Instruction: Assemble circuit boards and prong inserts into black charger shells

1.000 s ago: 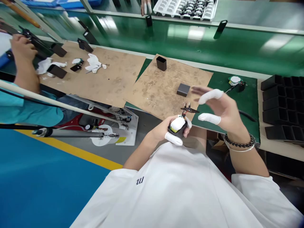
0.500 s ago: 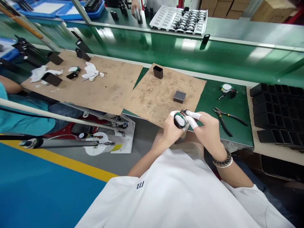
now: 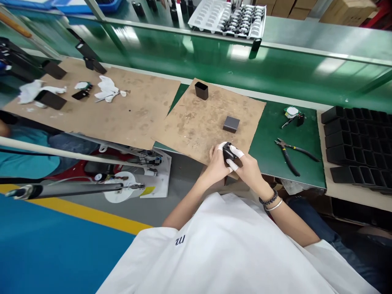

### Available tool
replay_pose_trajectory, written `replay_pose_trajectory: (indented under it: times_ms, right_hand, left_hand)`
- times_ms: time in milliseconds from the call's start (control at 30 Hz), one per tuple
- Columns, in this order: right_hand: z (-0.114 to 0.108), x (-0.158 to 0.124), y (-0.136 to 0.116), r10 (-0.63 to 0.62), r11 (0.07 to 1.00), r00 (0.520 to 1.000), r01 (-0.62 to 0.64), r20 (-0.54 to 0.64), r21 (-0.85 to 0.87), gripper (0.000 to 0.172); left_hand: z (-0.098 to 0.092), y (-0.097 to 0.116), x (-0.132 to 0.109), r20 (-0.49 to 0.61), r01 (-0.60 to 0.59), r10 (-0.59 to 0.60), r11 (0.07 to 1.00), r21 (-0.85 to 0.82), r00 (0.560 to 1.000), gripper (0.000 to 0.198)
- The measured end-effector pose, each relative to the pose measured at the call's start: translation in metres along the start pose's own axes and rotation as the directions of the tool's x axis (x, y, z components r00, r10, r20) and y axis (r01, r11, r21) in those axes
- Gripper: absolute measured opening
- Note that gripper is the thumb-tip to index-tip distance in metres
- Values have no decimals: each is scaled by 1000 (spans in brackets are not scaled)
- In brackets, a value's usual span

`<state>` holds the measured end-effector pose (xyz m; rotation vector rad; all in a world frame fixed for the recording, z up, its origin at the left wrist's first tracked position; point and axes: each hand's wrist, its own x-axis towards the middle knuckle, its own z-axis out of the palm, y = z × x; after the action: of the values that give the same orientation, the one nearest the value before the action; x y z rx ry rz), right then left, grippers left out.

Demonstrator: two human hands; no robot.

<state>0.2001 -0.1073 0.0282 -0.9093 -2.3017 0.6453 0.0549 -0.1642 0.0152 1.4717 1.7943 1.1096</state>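
Observation:
Near the front edge of the cardboard, both hands are closed around a small black plastic part [image 3: 227, 152]. My left hand [image 3: 217, 162] grips it from the left, and its lower side is hidden by the fingers. My right hand [image 3: 245, 165] holds it from the right, with white finger cots on the thumb and a finger pressed to it. Just beyond the hands lies a dark grey rectangular block [image 3: 231, 124]. Farther back stands an open black case [image 3: 201, 90]. No green board with a white disc shows in the hands.
Pliers [image 3: 294, 155] lie spread on the green mat at right, below a green circuit board with a white disc [image 3: 292, 112]. Rows of black cases [image 3: 346, 153] stand at far right. Gloves [image 3: 108, 87] and black parts lie left. A person's blue sleeve [image 3: 27, 157] shows at left.
The green board with the white disc, seen in my hands before, is out of sight, and a black surface faces up instead. My right hand has moved left and closer in. The view has shifted slightly.

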Motion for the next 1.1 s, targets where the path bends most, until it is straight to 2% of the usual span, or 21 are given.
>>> replay_pose_trajectory:
  times_ms: [33,100,200,267,367,500,567,633,767,867,933,1000,1033,1067,1100]
  right_hand:
    - [-2,0,2,-29,999,1000,29,-3,25,39]
    - [-6,0,4,-80,996,994,82,-71,25,36]
    - [-9,0,8,-88,994,972,73,-217,-79,31]
    - [-8,0,11,-79,991,976,55,-201,-122,27]
    - [-5,-1,11,-106,991,985,92,-140,-101,25]
    - [-4,-2,9,-115,989,940,78,-320,-127,21]
    - [-3,-3,8,-113,986,950,72,-289,-150,19]
    - [-2,-5,9,-109,987,967,77,-228,-143,20]
    - [4,-9,12,-59,991,943,15,-327,-135,18]
    - [12,-11,18,-10,989,971,-27,-238,-148,18]
    - [15,-11,19,70,995,985,-80,-158,-56,19]
    - [15,-9,13,202,970,965,-173,-165,173,20]
    - [13,-8,7,291,914,941,-219,-175,342,24]
    - [10,-6,-1,395,809,905,-263,-155,525,28]
    - [7,-5,-10,496,653,864,-304,-88,693,32]
  left_hand:
    - [-11,-2,-6,51,-10,8,999,39,999,82]
    - [-33,-8,-19,33,18,-21,995,98,999,85]
    - [-58,-20,-37,-136,120,-100,982,146,986,77]
    - [-66,-27,-43,-230,170,-135,976,140,964,71]
    - [-66,-31,-47,-280,216,-168,965,151,945,61]
    - [-56,-26,-44,-312,272,-198,938,213,929,49]
    - [-50,-22,-42,-332,283,-198,930,232,922,46]
    - [-46,-19,-40,-338,275,-182,928,252,923,44]
    - [-41,-17,-38,-333,220,-121,935,277,935,42]
    - [-37,-16,-39,-340,179,-77,944,278,937,41]
    - [-32,-14,-39,-307,118,-40,963,242,951,45]
    - [-26,-9,-38,-238,14,22,989,150,971,56]
    - [-22,-6,-36,-207,-41,59,995,91,977,64]
    - [-19,-2,-34,-191,-90,95,995,33,977,71]
    - [-17,3,-31,-193,-133,127,991,-17,973,75]
